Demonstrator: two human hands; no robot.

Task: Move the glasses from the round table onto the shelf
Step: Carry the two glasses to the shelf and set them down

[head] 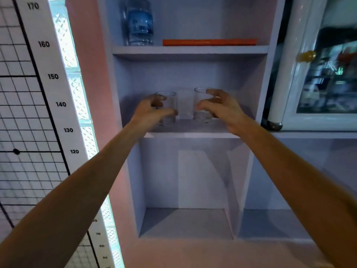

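Now placing step: my left hand wrapped round left glass, right hand wrapped round right glass, both on middle shelf, seemingly seated. Next: loosen fingers, withdraw straight without tipping.

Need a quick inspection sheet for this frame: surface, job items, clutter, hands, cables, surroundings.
Surface: middle shelf of a lilac built-in unit; its front edge is bare.
Job's things: left glass and right glass, both upright on the middle shelf, apart from each other. A faint third glass seems to stand between them, further back; too blurred to be sure.
Clutter: water bottle and flat orange book on the shelf above.
Hands: left hand wrapped around the left glass; right hand wrapped around the right glass.
Cables: nothing seen.
Surroundings: height chart on the wall at left, glass-fronted cabinet door at right, empty compartment below.
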